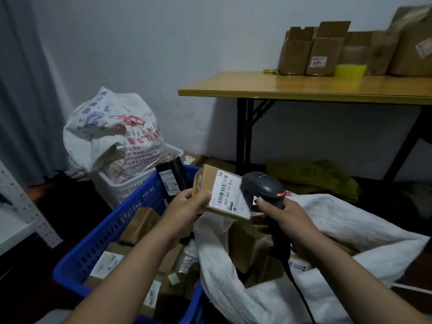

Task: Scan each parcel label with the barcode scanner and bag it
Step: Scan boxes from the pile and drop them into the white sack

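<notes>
The left hand has its grip clamped on the left edge of a brown parcel held at centre, its label facing the camera with the long axis running 12 to 6 o'clock. The right hand has its grip wrapped round the handle of the barcode scanner, head at the label's 3 o'clock edge, cable trailing toward 6. Below, a blue basket of parcels sits at 7 o'clock and an open white sack at 5, while a printed sack slumps at 10 and a wooden surface at 1 carries cardboard boxes against the pale wall.
</notes>
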